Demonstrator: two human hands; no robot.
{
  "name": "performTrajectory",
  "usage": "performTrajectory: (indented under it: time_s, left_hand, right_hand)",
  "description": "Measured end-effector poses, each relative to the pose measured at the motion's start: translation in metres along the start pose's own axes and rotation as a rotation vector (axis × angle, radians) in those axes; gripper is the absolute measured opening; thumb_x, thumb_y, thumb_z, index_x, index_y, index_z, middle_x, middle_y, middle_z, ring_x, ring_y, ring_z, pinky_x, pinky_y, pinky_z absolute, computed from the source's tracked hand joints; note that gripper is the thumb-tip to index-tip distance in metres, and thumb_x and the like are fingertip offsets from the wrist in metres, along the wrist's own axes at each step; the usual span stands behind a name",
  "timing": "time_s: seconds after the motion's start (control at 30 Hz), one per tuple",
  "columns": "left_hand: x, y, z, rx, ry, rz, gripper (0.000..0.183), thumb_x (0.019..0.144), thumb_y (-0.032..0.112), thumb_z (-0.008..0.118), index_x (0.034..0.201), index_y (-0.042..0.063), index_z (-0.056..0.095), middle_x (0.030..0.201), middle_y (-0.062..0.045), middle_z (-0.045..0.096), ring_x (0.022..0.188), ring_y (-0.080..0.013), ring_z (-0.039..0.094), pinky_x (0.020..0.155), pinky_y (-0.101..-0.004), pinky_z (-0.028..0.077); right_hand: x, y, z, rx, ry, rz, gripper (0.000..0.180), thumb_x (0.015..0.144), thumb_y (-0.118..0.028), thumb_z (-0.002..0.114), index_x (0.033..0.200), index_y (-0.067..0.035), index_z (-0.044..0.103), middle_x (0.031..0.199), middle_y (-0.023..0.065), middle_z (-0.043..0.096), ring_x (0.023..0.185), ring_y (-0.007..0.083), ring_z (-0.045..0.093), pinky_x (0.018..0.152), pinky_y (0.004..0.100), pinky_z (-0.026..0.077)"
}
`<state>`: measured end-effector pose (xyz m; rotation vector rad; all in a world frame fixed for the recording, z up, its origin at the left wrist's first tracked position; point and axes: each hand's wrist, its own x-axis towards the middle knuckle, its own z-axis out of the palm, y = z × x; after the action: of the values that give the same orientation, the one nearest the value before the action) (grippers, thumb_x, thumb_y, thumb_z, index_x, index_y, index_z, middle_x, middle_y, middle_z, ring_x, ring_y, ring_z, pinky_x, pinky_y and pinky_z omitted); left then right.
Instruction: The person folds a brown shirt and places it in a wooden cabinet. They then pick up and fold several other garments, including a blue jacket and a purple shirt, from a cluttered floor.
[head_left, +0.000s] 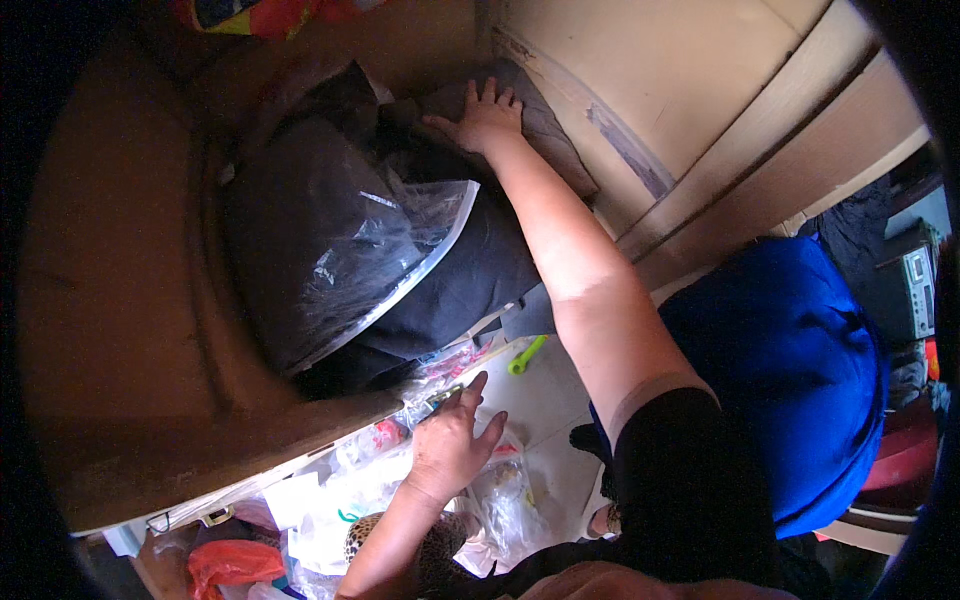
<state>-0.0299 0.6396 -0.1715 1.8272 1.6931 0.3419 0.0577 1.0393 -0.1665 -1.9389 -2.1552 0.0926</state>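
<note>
My right hand (487, 120) reaches deep into a wooden cabinet. Its fingers are spread over a folded dark brown-grey cloth (551, 139) at the back corner, apparently resting on it. In front of that lies dark folded fabric (480, 262), partly under a clear plastic bag (367, 240) with a white edge strip. Lower down, my left hand (450, 446) is beside the cabinet's front edge (300, 450), fingers apart and nothing visibly held. Whether its fingertips touch the edge is hard to tell.
Below the opening, plastic bags (510, 495) and a red bag (236, 562) lie on the floor. A lime-green plastic object (527, 355) is on the pale tiles. To the right stands a large blue cloth-covered item (772, 360). Colourful fabric (277, 16) shows at the top.
</note>
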Motion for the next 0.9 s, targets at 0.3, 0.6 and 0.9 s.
performTrajectory:
  time_s: [0.3,0.6,0.9]
  left_hand:
    - [-0.011,0.014,0.008,0.038,0.003,0.063,0.050,0.086,0.035,0.068,0.128,0.010,0.057,0.104,-0.011,0.068,0.080,-0.0231,0.068,0.073,-0.0389,0.054]
    - [-0.039,0.018,0.002,0.008,0.067,0.083,0.043,0.087,0.032,0.065,0.121,0.006,0.060,0.095,-0.017,0.066,0.086,-0.0337,0.066,0.075,-0.0418,0.054]
    - [-0.062,0.045,0.002,0.219,-0.118,0.065,0.046,0.090,0.041,0.058,0.123,0.009,0.059,0.107,-0.017,0.067,0.099,-0.0326,0.065,0.085,-0.0436,0.051]
  right_hand:
    - [-0.024,-0.005,0.012,-0.100,0.115,-0.390,0.064,0.094,-0.063,0.036,0.149,-0.031,0.034,0.161,0.0080,0.015,0.145,0.0402,0.016,0.111,0.0608,0.020]
    - [-0.096,0.035,0.015,-0.026,0.281,-0.161,0.054,0.097,-0.046,0.044,0.147,-0.028,0.037,0.159,0.0071,0.023,0.146,0.0333,0.020,0.115,0.0520,0.018]
    - [-0.139,0.027,-0.038,0.833,0.468,0.122,0.043,0.100,-0.033,0.040,0.129,-0.005,0.055,0.136,0.0212,0.052,0.127,0.0394,0.047,0.105,0.0421,0.039]
